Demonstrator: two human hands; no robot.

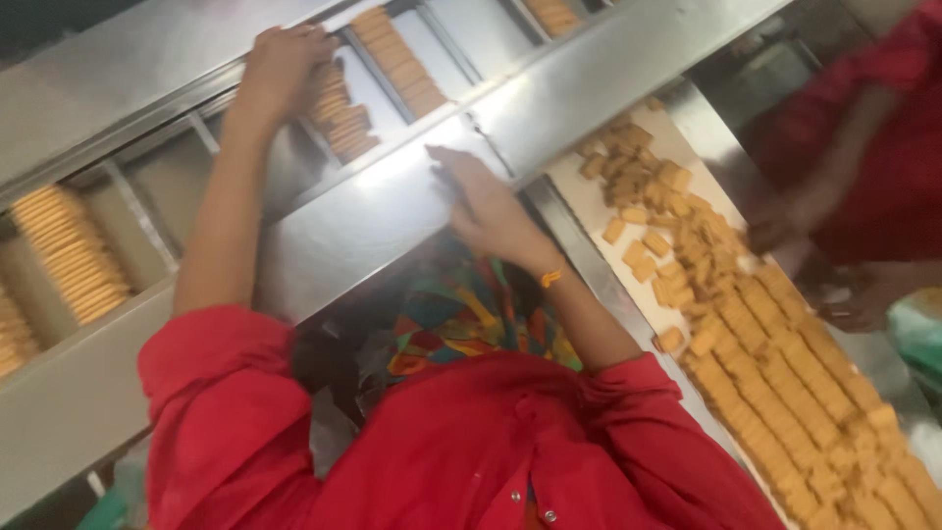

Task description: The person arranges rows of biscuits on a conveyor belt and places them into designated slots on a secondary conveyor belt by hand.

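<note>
My left hand (280,69) reaches far up to the steel channels, its fingers curled over the top end of a row of tan biscuits (343,123) standing on edge in one channel. My right hand (481,201), with an orange band at the wrist, lies flat with fingers spread on the steel ledge (343,231) between the channels and the belt; it holds nothing. Both my arms wear red sleeves.
More biscuit rows fill neighbouring channels (397,59) (69,255). A white conveyor belt (589,201) at the right carries several loose and lined-up biscuits (775,383). A co-worker's hand (785,221) in a red sleeve reaches over the belt from the right.
</note>
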